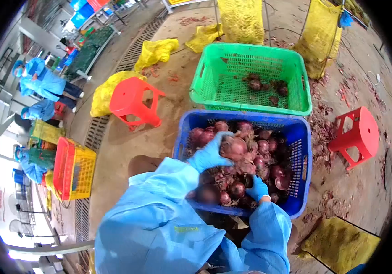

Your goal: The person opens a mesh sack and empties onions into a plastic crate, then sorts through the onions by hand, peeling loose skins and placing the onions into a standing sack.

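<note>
Left hand (208, 154) grasps an onion (233, 148), likely firm, papery-slick, best cupped round its middle; right hand's (258, 188) grip unclear.

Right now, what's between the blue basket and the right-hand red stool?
Scattered onion skins lie on the floor between the blue basket and that red stool; the head view shows it.

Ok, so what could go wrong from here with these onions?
The left hand covers mainly one side of the raised onion, so its grip might slip and drop it onto the other onions, possibly bruising some.

The right hand has its fingers partly hidden low in the pile; I can't tell what they touch, so a glove could snag.

Loose skins litter the floor beside the crates, perhaps a slipping hazard.
</note>
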The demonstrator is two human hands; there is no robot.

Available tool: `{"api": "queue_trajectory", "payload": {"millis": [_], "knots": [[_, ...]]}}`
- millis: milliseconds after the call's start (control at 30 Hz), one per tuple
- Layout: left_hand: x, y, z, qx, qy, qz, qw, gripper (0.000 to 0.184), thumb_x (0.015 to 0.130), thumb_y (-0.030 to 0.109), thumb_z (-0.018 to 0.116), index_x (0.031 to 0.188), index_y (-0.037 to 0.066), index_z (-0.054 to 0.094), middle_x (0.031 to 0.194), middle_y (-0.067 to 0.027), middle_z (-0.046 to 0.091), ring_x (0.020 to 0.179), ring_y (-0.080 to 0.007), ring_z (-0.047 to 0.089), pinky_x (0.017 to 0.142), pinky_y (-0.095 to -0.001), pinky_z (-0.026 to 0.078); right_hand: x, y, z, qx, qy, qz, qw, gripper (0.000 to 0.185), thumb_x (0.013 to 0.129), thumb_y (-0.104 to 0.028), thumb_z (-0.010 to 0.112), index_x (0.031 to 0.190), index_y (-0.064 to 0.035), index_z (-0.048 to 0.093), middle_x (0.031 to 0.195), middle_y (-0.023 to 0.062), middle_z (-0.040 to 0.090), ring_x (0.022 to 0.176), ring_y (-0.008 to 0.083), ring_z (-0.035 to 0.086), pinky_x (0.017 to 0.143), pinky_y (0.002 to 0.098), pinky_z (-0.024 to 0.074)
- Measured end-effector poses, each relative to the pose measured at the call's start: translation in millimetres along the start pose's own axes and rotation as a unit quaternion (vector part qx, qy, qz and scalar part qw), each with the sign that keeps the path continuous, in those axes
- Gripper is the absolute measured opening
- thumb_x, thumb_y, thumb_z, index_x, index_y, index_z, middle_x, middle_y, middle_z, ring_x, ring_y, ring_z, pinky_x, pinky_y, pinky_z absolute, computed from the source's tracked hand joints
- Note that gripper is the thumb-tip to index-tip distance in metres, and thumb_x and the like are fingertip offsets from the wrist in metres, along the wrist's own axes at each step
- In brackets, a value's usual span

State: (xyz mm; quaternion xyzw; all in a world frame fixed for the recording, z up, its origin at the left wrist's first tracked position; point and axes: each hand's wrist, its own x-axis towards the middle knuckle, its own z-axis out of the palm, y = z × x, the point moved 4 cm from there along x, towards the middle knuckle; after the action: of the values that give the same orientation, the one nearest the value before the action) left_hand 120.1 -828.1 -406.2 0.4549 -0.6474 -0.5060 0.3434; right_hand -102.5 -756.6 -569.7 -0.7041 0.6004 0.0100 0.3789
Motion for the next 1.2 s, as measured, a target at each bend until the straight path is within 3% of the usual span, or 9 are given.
{"api": "queue_trajectory", "payload": {"millis": [267, 600, 733, 767, 800, 900, 1000, 1133, 1200], "knots": [[-15, 36, -17, -0.036, 0.048, 0.044, 0.997, 0.096, 0.055, 0.021, 0.084, 0.131, 0.004, 0.028, 0.132, -0.0121, 0.033, 0.125, -0.0216, 0.032, 0.104, -0.0341, 0.026, 7, 6, 13, 0.027, 0.022, 0.012, 0.999, 0.072, 0.062, -0.032, 0.072, 0.125, -0.0232, 0.040, 0.115, 0.0197, 0.053, 0.102, 0.0368, 0.054, 0.086, 0.0416, 0.0457], [-39, 77, -9, 0.394, 0.048, 0.163, 0.903, 0.092, 0.053, 0.034, 0.083, 0.128, 0.006, 0.039, 0.120, -0.0121, 0.048, 0.103, -0.0313, 0.049, 0.093, -0.0395, 0.036, 16, -26, -53, 0.025, 0.023, 0.000, 0.999, 0.044, 0.076, -0.028, 0.062, 0.117, -0.0134, 0.055, 0.104, 0.0126, 0.062, 0.095, 0.0279, 0.060, 0.082, 0.0370, 0.0472], [-45, 79, -2, 0.434, 0.027, 0.213, 0.875, 0.071, 0.067, 0.026, 0.074, 0.127, 0.009, 0.039, 0.125, -0.0084, 0.046, 0.103, -0.0269, 0.048, 0.088, -0.0358, 0.039, -34, -116, -105, 0.694, -0.078, -0.095, 0.709, 0.062, 0.083, -0.020, 0.058, 0.137, -0.0073, 0.031, 0.117, 0.0080, 0.053, 0.098, 0.0149, 0.053, 0.085, 0.0286, 0.0444], [-42, 66, 2, 0.432, 0.024, 0.215, 0.876, 0.071, 0.067, 0.026, 0.074, 0.127, 0.009, 0.039, 0.125, -0.0084, 0.046, 0.103, -0.0269, 0.048, 0.088, -0.0358, 0.039, -33, -128, -96, 0.675, -0.089, -0.106, 0.725, 0.067, 0.083, -0.018, 0.058, 0.140, -0.0076, 0.024, 0.121, 0.0088, 0.050, 0.100, 0.0147, 0.052, 0.085, 0.0284, 0.0439], [-34, 37, 7, 0.022, -0.061, 0.121, 0.991, 0.060, 0.077, 0.024, 0.064, 0.129, 0.009, 0.037, 0.127, -0.0065, 0.045, 0.105, -0.0234, 0.048, 0.089, -0.0332, 0.040, -33, -137, -87, 0.655, -0.100, -0.117, 0.740, 0.073, 0.082, -0.016, 0.058, 0.142, -0.0080, 0.017, 0.124, 0.0096, 0.047, 0.103, 0.0146, 0.051, 0.086, 0.0281, 0.0434], [-31, 20, 13, -0.408, -0.129, -0.006, 0.904, 0.049, 0.088, 0.023, 0.053, 0.131, 0.009, 0.036, 0.128, -0.0050, 0.044, 0.108, -0.0200, 0.047, 0.090, -0.0310, 0.040, -40, -139, -76, 0.743, -0.050, -0.142, 0.652, 0.070, 0.082, -0.015, 0.057, 0.141, -0.0084, 0.020, 0.124, 0.0084, 0.048, 0.104, 0.0171, 0.051, 0.087, 0.0286, 0.0427], [-35, 21, 8, -0.221, -0.077, 0.048, 0.971, 0.046, 0.089, 0.021, 0.051, 0.131, 0.008, 0.036, 0.127, -0.0066, 0.045, 0.109, -0.0203, 0.048, 0.093, -0.0322, 0.039, -34, -128, -61, 0.794, -0.067, -0.141, 0.587, 0.068, 0.082, -0.014, 0.056, 0.141, -0.0130, 0.022, 0.127, 0.0059, 0.045, 0.109, 0.0178, 0.050, 0.091, 0.0297, 0.0416], [-33, 20, 8, 0.208, 0.018, 0.249, 0.946, 0.043, 0.091, 0.020, 0.049, 0.130, 0.006, 0.037, 0.126, -0.0086, 0.046, 0.111, -0.0206, 0.048, 0.097, -0.0339, 0.038, -36, -151, -72, 0.744, -0.034, -0.171, 0.645, 0.073, 0.082, -0.029, 0.063, 0.141, -0.0146, 0.022, 0.131, 0.0050, 0.040, 0.114, 0.0157, 0.045, 0.092, 0.0300, 0.0412], [-19, 8, 5, 0.174, 0.035, 0.244, 0.953, 0.042, 0.092, 0.019, 0.047, 0.130, 0.006, 0.037, 0.125, -0.0097, 0.047, 0.112, -0.0208, 0.048, 0.098, -0.0348, 0.037, -37, -148, -91, 0.729, -0.063, -0.177, 0.658, 0.068, 0.084, -0.033, 0.060, 0.140, -0.0128, 0.025, 0.130, 0.0054, 0.043, 0.112, 0.0164, 0.046, 0.091, 0.0310, 0.0416]]}}
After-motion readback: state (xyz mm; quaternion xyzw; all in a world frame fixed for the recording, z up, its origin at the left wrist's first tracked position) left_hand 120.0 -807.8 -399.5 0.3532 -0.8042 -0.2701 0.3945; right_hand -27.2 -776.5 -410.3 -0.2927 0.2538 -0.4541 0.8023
